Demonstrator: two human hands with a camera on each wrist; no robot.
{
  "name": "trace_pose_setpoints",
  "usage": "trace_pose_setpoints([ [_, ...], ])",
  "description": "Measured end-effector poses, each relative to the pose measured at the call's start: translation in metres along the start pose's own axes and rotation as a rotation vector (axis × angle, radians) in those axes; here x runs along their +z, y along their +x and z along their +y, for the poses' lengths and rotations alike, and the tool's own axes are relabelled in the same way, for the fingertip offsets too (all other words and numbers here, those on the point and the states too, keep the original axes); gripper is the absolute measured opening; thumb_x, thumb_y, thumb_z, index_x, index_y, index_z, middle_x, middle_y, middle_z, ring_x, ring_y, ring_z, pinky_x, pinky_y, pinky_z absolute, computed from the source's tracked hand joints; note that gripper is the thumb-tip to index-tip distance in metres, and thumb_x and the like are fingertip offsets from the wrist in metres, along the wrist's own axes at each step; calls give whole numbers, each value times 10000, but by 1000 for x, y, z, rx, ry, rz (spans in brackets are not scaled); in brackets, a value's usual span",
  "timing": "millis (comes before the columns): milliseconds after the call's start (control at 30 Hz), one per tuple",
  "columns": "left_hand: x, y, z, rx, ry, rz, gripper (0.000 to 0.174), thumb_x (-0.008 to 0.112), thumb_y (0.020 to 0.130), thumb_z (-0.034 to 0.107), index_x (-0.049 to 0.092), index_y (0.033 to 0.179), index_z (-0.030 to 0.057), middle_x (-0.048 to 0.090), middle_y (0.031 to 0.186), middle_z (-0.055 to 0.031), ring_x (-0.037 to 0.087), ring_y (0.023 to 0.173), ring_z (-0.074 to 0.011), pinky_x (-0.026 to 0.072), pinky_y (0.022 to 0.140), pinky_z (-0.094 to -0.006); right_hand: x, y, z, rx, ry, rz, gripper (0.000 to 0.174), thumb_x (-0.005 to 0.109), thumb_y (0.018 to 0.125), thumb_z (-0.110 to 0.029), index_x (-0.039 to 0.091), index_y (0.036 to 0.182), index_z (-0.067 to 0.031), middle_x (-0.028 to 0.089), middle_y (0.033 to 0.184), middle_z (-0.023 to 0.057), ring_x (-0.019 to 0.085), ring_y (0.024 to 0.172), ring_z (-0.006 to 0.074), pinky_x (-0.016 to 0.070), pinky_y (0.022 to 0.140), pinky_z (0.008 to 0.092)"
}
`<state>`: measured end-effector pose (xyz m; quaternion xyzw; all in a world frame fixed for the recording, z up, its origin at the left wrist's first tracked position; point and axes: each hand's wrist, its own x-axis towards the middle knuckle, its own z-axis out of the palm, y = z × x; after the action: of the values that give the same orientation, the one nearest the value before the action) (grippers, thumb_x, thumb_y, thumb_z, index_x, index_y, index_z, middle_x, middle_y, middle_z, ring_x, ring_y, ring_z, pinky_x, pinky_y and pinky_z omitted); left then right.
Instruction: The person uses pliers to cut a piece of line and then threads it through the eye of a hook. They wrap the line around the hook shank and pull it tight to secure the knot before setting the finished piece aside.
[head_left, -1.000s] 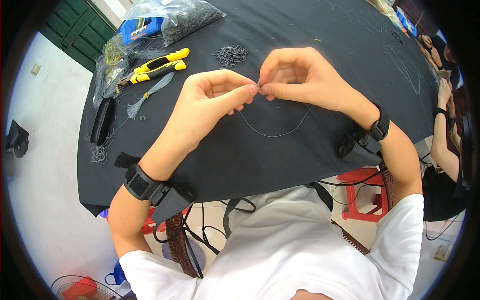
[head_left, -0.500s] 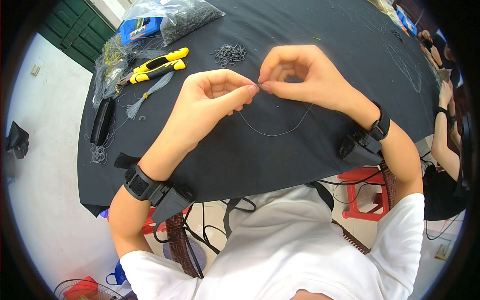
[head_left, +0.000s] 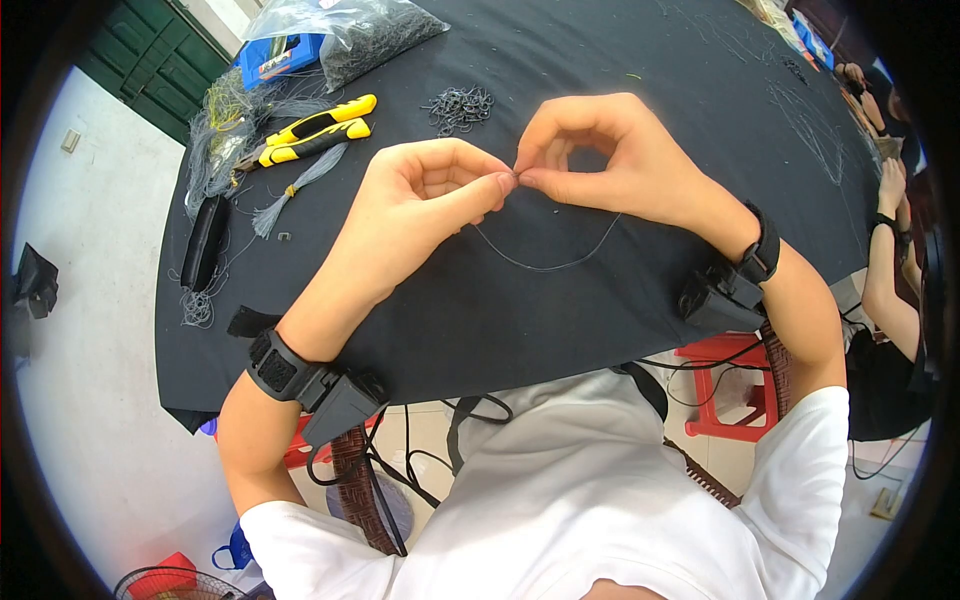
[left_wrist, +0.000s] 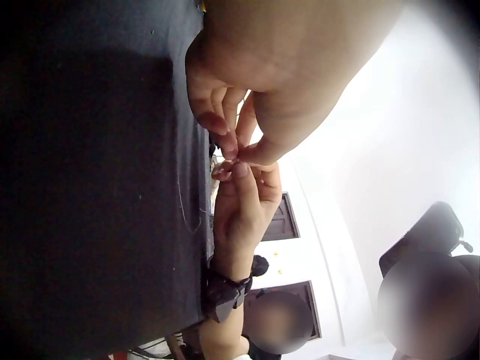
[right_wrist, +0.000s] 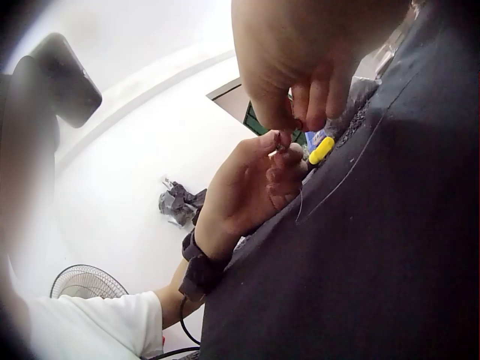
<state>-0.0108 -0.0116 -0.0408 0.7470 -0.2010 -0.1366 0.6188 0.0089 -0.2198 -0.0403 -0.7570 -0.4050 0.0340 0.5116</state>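
Both hands meet fingertip to fingertip over the black-covered table (head_left: 450, 330). The left hand (head_left: 405, 205) pinches a small dark piece (right_wrist: 280, 145) between thumb and index finger, mostly hidden by the fingertips. The right hand (head_left: 640, 165) has thumb and index tips together right against it, pinching a thin grey line (head_left: 545, 270). That line hangs in a loop below the two hands, showing also in the right wrist view. Just beyond the fingers lies a pile of small dark wire-like pieces (head_left: 460, 110).
Yellow-and-black pliers (head_left: 312, 150) lie at the left, beside a tied bundle of grey strands (head_left: 290, 205) and a black cylinder (head_left: 206, 240). Farther back are a clear bag of dark pieces (head_left: 385, 45) and a blue box (head_left: 280, 62). Another person's arm (head_left: 890, 270) is at the right edge.
The left hand stays nearly still. The right thumb and index finger shift slightly, and the small dark piece shows less between the fingertips than before.
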Motion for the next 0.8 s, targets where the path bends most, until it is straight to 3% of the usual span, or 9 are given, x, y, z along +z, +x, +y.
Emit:
trace_pose_setpoints([
  [133,1,-1,-1,10,3,14,152,635,796,176,643,886,54,601,722,21,493,625,-28,365,555,-160,3,1,3,-78,-32,57,31,594,755,-52,592,778,-30,566,685,-15,505,605,40,420,589,193],
  [333,0,0,-1,5,-19,32,148,662,777,177,652,871,62,597,705,26,481,604,-23,354,544,-162,4,0,5,-75,-8,55,30,589,749,-45,588,775,-31,557,681,-19,492,594,39,413,583,191],
  [433,0,1,-1,24,-26,40,142,664,776,177,659,863,64,598,706,28,475,602,-23,349,539,-164,1,-1,2,-22,-2,12,82,592,739,14,589,812,-23,571,755,2,547,682,67,434,640,213],
  [800,0,1,-2,50,-64,70,149,663,776,179,662,864,59,591,705,37,452,596,-24,326,531,-173,3,0,4,-63,-4,61,76,603,783,-35,594,857,-20,607,793,24,577,719,81,457,685,222],
])
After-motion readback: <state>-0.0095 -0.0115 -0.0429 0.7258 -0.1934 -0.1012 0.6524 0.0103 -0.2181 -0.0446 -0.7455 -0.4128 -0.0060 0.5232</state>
